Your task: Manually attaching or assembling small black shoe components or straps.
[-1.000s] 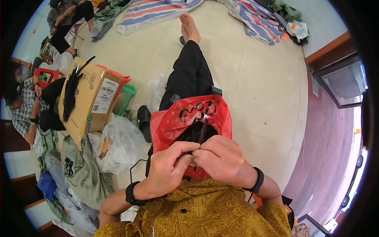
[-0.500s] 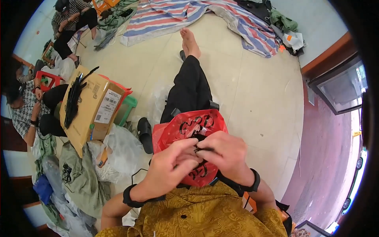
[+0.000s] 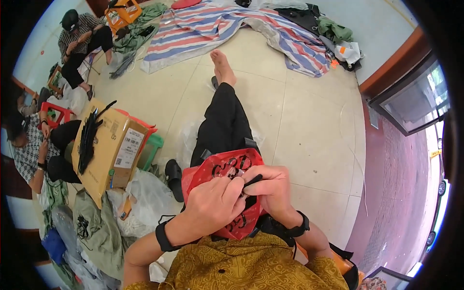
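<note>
On my lap lies a red plastic bag (image 3: 191, 179) with several black cord-like loops on it. Above it, my left hand (image 3: 215, 203) and my right hand (image 3: 273, 191) meet, fingers pinched together. A short black strip (image 3: 253, 180) sticks out between the right thumb and forefinger. The left fingertips press close beside it; whatever they pinch is too small and covered to make out. Both wrists wear black bands.
At the left stands a cardboard box (image 3: 99, 159) with a bundle of black strips (image 3: 88, 140) on top. Near it are a black slipper (image 3: 174, 178) and clear plastic bags (image 3: 150, 191). Two people sit at the left, hands together. A striped sheet (image 3: 193, 36) covers the floor ahead.
My hands have drawn closer together, the left fingers curling in more. The black strip now shows clearly at the right fingertips. The view has shifted slightly.
</note>
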A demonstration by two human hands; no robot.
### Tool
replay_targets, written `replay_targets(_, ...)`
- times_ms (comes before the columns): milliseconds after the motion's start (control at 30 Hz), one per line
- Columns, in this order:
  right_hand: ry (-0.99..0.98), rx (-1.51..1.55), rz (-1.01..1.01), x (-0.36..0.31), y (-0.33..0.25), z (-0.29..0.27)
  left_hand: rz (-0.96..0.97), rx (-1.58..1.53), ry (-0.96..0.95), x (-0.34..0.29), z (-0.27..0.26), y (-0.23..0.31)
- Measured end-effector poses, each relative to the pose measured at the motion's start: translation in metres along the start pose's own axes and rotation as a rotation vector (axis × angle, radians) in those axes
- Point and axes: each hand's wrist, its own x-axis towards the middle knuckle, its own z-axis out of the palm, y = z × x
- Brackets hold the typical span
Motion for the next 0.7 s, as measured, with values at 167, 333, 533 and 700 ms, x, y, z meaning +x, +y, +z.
replay_targets(167,-0.17,-0.259,0.056,0.007,-0.015,-0.015,-0.005,-0.138,-0.095,0.007,0.002,-0.013)
replay_targets(333,-0.329,-0.416,0.126,0.025,-0.051,-0.02,0.093,-0.073,-0.17,0.025,0.002,-0.013)
replay_targets(533,-0.382,-0.319,0.185,0.027,-0.054,-0.035,0.197,-0.097,-0.24,0.048,-0.002,-0.009)
replay_targets(700,-0.44,-0.07,0.256,0.019,-0.052,-0.044,0.296,-0.129,-0.289,0.061,-0.003,-0.007)
